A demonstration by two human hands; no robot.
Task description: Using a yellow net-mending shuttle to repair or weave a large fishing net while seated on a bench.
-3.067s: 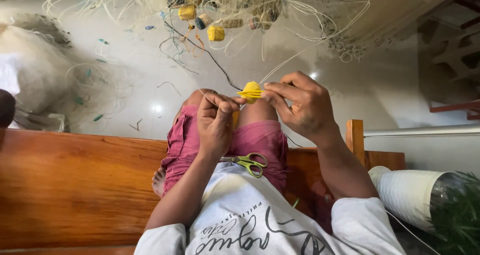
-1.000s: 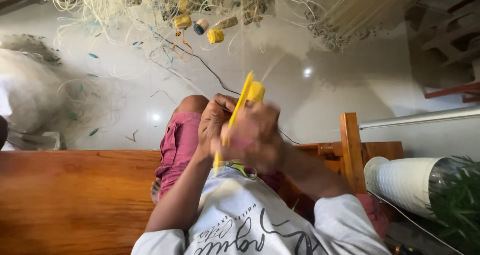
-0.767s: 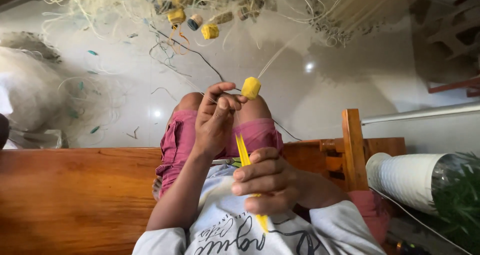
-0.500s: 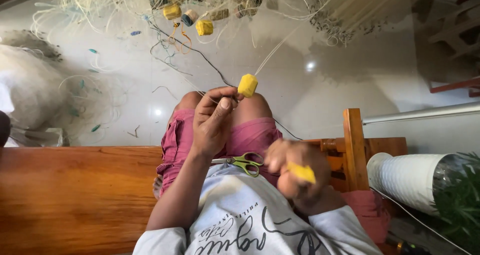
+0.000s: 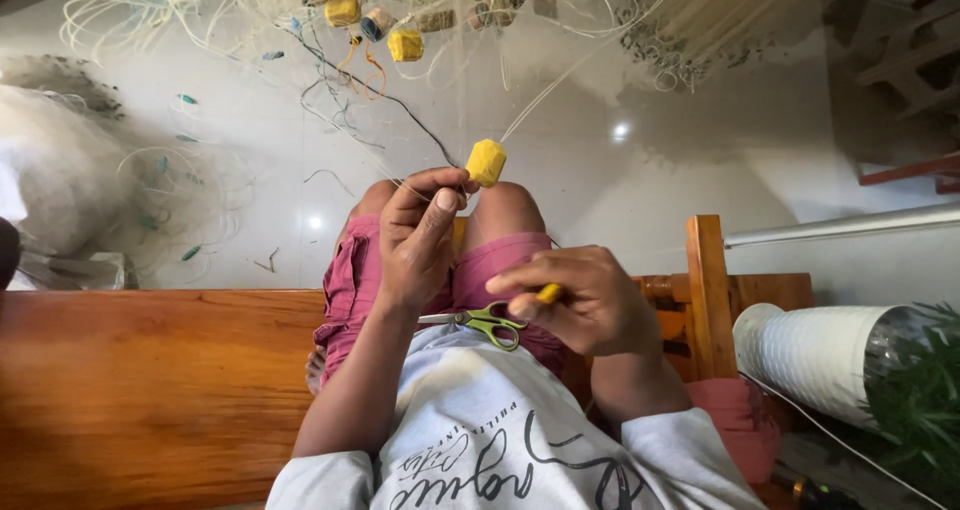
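Note:
My left hand [image 5: 418, 238] is raised over my knees and pinches a thin line right beside a yellow float [image 5: 486, 162]. The line runs up from the float to the fishing net [image 5: 420, 0] heaped on the floor ahead. My right hand [image 5: 582, 300] is lower, near my lap, closed on a yellow netting needle [image 5: 548, 293] of which only the tip shows. Green-handled scissors [image 5: 482, 321] lie on my lap between the two hands.
More yellow floats [image 5: 405, 44] sit in the net pile. I sit on a wooden bench [image 5: 150, 390] with an upright post [image 5: 708, 290] at my right. A white mesh roll [image 5: 820, 360] and green foliage [image 5: 925, 400] lie at the right; a pale sack [image 5: 50, 180] at the left.
My right hand swung the yellow needle down from beside the float to my lap. My left hand kept hold of the line by the float.

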